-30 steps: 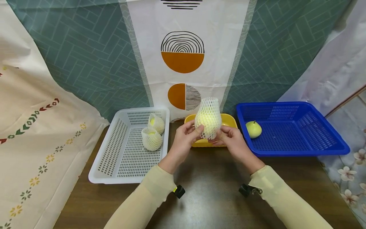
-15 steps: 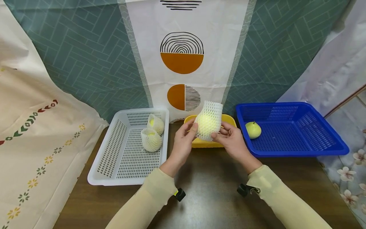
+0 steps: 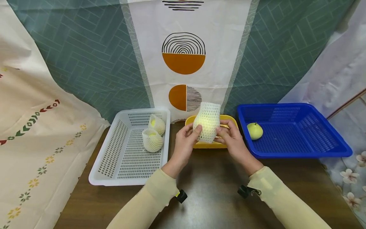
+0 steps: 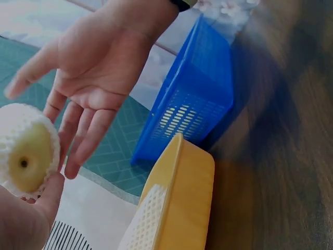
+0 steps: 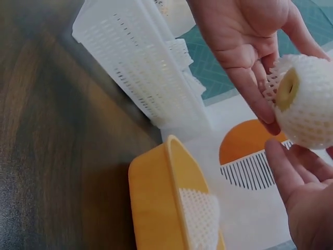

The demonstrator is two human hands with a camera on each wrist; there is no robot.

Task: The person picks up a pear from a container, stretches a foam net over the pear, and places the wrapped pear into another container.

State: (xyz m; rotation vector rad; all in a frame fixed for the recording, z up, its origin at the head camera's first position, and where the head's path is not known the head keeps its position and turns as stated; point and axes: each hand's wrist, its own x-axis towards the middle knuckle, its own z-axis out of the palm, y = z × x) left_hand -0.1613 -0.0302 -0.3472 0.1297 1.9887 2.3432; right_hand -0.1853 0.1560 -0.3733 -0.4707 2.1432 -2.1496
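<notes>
In the head view a pale yellow pear in a white foam net point(image 3: 206, 122) is held up in front of the yellow tub. My left hand point(image 3: 183, 144) grips its left side, thumb on the front and fingers behind. From the right, my right hand point(image 3: 234, 141) holds the edge of the net between thumb and fingers. The net's loose end rises above the pear. Bare yellow pear skin point(image 4: 37, 161) with a dark spot shows through the net's lower opening in the left wrist view. Some fingertips of both hands are hidden behind the net.
Two netted pears point(image 3: 152, 140) sit in the white basket point(image 3: 98, 173) on the left. A bare pear point(image 3: 255, 131) lies in the blue basket point(image 3: 297, 154) on the right. The yellow tub point(image 5: 153, 192) holds white foam net point(image 5: 199, 216). A patterned cloth hangs behind.
The netted pear has turned in my hands: its loose net end leaned right half a second ago and stands more upright now. My right thumb has shifted up along the net's edge.
</notes>
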